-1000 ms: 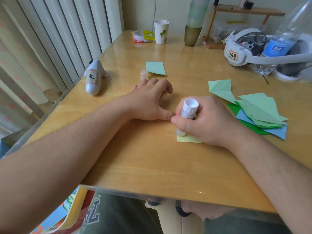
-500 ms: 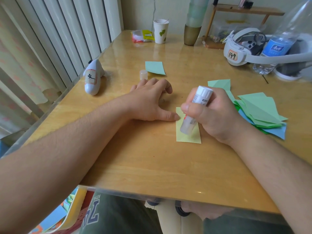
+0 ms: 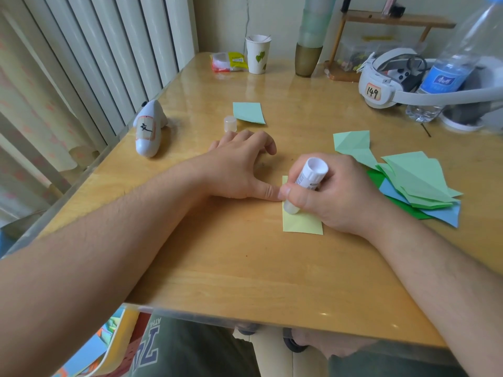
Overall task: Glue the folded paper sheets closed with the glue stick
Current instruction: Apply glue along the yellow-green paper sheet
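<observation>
The right hand (image 3: 334, 194) is in the middle of the frame. Its fingers (image 3: 302, 198) are curled tight around the glue stick (image 3: 306, 183). The stick leans over, and its bottom tip touches the yellow paper (image 3: 302, 221). That paper is folded and lies flat on the wooden surface (image 3: 245, 268), just below the middle of the frame. The hand covers the top part of it.

The left hand (image 3: 239, 164) rests on the surface just left of the yellow paper. Its fingers are loose and a little bent, holding nothing. Its thumb (image 3: 268, 190) lies flat and reaches the left edge of the yellow paper, right beside the other hand.

The cap (image 3: 230, 123) of the glue stick stands up above the left hand. Next to it, a bit higher, lies a light blue-green paper (image 3: 249, 112). At the right of the frame is a pile of papers (image 3: 419, 183), green and blue, some folded. A white toy (image 3: 149, 129) lies at the left. A paper cup (image 3: 258, 54) stands at the top, and a water bottle (image 3: 449, 69) is in the upper right corner.
</observation>
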{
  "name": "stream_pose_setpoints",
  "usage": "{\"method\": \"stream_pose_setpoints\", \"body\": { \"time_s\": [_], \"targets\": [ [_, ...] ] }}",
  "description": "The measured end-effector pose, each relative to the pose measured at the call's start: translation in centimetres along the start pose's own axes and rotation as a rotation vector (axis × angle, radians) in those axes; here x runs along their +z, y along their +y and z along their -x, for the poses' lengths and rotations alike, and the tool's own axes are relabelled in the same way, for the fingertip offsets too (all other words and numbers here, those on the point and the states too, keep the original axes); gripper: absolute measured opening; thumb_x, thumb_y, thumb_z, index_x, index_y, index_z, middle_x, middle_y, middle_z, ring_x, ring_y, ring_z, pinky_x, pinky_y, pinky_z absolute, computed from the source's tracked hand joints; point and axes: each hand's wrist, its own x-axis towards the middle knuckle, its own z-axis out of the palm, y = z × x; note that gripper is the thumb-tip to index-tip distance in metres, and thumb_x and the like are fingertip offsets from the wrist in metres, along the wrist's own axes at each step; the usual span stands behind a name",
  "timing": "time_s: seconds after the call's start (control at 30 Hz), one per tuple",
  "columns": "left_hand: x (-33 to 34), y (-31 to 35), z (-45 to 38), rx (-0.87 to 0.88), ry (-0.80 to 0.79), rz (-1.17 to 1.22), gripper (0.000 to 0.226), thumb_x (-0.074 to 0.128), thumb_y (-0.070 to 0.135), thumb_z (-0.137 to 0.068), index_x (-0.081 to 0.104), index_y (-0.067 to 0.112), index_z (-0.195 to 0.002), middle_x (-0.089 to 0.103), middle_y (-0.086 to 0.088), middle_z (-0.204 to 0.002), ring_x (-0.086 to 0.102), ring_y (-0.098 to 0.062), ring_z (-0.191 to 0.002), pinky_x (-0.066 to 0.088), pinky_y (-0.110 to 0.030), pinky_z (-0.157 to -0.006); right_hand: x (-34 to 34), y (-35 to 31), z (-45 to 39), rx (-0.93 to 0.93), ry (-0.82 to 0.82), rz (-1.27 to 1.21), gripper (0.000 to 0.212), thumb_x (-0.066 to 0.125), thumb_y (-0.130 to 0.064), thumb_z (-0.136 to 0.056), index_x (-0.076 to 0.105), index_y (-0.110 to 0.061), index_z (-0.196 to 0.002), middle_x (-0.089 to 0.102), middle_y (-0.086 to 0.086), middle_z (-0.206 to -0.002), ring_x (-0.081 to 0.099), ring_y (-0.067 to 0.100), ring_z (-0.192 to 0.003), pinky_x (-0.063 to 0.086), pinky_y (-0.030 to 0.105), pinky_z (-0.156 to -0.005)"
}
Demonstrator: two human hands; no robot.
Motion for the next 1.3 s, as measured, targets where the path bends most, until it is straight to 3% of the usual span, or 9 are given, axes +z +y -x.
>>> {"method": "stream_pose_setpoints", "body": {
  "time_s": [0.17, 0.37, 0.5, 0.73, 0.8, 0.87, 1.0, 1.1, 1.3],
  "targets": [
    [0.0, 0.07, 0.02, -0.008, -0.006, 0.002, 0.095, 0.051, 0.094, -0.043, 0.04, 0.046, -0.124, 0.04, 0.017, -0.129, 0.028, -0.012, -0.121, 0.024, -0.035, -0.101, -0.09, -0.24, 0.11, -0.021, -0.052, 0.005, 0.02, 0.075, -0.038, -0.075, 0.063, -0.022, -0.073, 0.058, -0.01, -0.061, 0.048, 0.005, -0.058, 0.038, 0.021, -0.055],
    [0.02, 0.05, 0.03, -0.01, -0.008, -0.006, 0.092, 0.055, 0.09, -0.047, 0.041, 0.045, -0.125, 0.04, 0.014, -0.131, 0.03, -0.015, -0.123, 0.026, -0.037, -0.102, -0.22, -0.64, 0.46, -0.005, -0.153, -0.072, 0.022, 0.077, -0.034, -0.076, 0.064, -0.017, -0.07, 0.06, -0.001, -0.063, 0.048, 0.008, -0.061, 0.04, 0.028, -0.058],
    [0.09, 0.04, -0.01, -0.004, 0.002, -0.014, 0.083, 0.065, 0.083, -0.056, 0.041, 0.044, -0.126, 0.041, 0.013, -0.132, 0.031, -0.016, -0.123, 0.029, -0.039, -0.105, -0.23, -0.81, 0.57, -0.01, -0.173, -0.097, 0.024, 0.076, -0.036, -0.075, 0.066, -0.015, -0.07, 0.065, 0.005, -0.068, 0.055, 0.021, -0.065, 0.044, 0.033, -0.061],
    [0.15, -0.08, -0.07, 0.009, 0.001, -0.024, 0.086, 0.064, 0.087, -0.056, 0.041, 0.044, -0.127, 0.04, 0.014, -0.133, 0.029, -0.014, -0.122, 0.026, -0.037, -0.103, -0.11, -0.96, 0.59, 0.008, -0.211, -0.279, 0.031, 0.079, -0.038, -0.072, 0.065, -0.011, -0.07, 0.055, -0.008, -0.059, 0.048, 0.005, -0.059, 0.04, 0.018, -0.058],
    [0.15, -0.04, -0.04, 0.005, -0.007, -0.019, 0.088, 0.058, 0.092, -0.051, 0.04, 0.046, -0.124, 0.039, 0.015, -0.132, 0.028, -0.013, -0.121, 0.025, -0.037, -0.103, -0.36, -0.86, 0.41, 0.005, -0.153, -0.322, 0.032, 0.076, -0.04, -0.072, 0.065, -0.01, -0.071, 0.054, -0.001, -0.059, 0.05, 0.006, -0.06, 0.041, 0.018, -0.058],
    [0.18, -0.06, -0.03, 0.003, 0.002, -0.031, 0.082, 0.062, 0.09, -0.058, 0.039, 0.047, -0.123, 0.037, 0.016, -0.131, 0.026, -0.012, -0.119, 0.025, -0.037, -0.104, -0.73, -0.73, 0.3, -0.004, -0.092, -0.297, 0.031, 0.074, -0.042, -0.072, 0.066, -0.012, -0.074, 0.057, 0.009, -0.064, 0.051, 0.008, -0.061, 0.041, 0.02, -0.059],
    [0.16, -0.01, -0.02, -0.001, -0.009, -0.045, 0.082, 0.058, 0.092, -0.057, 0.039, 0.048, -0.122, 0.036, 0.017, -0.13, 0.025, -0.01, -0.12, 0.027, -0.04, -0.109, -0.96, -0.47, 0.34, 0.002, -0.079, -0.209, 0.031, 0.073, -0.044, -0.071, 0.066, -0.015, -0.074, 0.061, 0.011, -0.069, 0.052, 0.009, -0.062, 0.042, 0.022, -0.059],
    [0.12, 0.21, 0.12, -0.012, -0.024, -0.045, 0.092, 0.047, 0.096, -0.046, 0.038, 0.047, -0.124, 0.038, 0.015, -0.133, 0.026, -0.012, -0.123, 0.026, -0.039, -0.108, -0.8, -0.4, 0.4, 0.006, -0.125, -0.184, 0.028, 0.075, -0.045, -0.072, 0.068, -0.018, -0.075, 0.065, 0.008, -0.072, 0.055, 0.012, -0.065, 0.044, 0.025, -0.06],
    [0.19, 0.25, 0.19, -0.011, -0.022, -0.049, 0.092, 0.048, 0.092, -0.044, 0.039, 0.046, -0.124, 0.037, 0.014, -0.135, 0.027, -0.017, -0.131, 0.025, -0.039, -0.11, -0.76, -0.46, 0.64, 0.004, -0.192, -0.118, 0.014, 0.081, -0.03, -0.077, 0.07, -0.022, -0.075, 0.067, -0.007, -0.07, 0.057, 0.005, -0.067, 0.044, 0.02, -0.064]
  ]
}}
